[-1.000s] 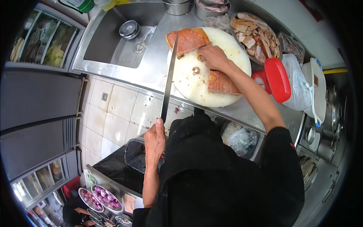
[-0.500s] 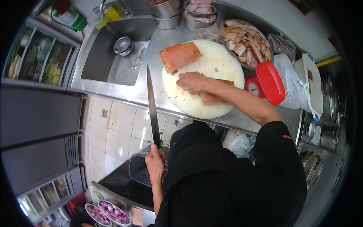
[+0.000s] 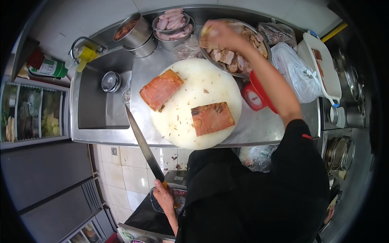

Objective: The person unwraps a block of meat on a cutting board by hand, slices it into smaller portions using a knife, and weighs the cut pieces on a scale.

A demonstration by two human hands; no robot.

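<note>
My left hand (image 3: 164, 197) is closed round the handle of a long knife (image 3: 144, 146), whose blade points up and left past the counter edge. Over the large bowl of cut meat (image 3: 233, 60) is my right hand (image 3: 221, 35), blurred, with its fingers bent; what it holds, if anything, I cannot make out. Two slabs of browned meat lie on the round white cutting board (image 3: 190, 91): one (image 3: 161, 89) at its left edge, overhanging slightly, the other (image 3: 212, 118) towards the lower right. Small scraps are scattered between them.
A sink (image 3: 95, 107) with small metal bowls (image 3: 110, 82) is at the left. Behind the board stand metal pots (image 3: 142, 40) and bowls of raw meat (image 3: 174, 30). A red scale (image 3: 255, 97), a plastic bag (image 3: 295, 73) and a white tub (image 3: 324, 60) line the right.
My right hand has gone from the board up to the meat bowl. The view has shifted, showing more behind the counter. The knife is still in my left hand.
</note>
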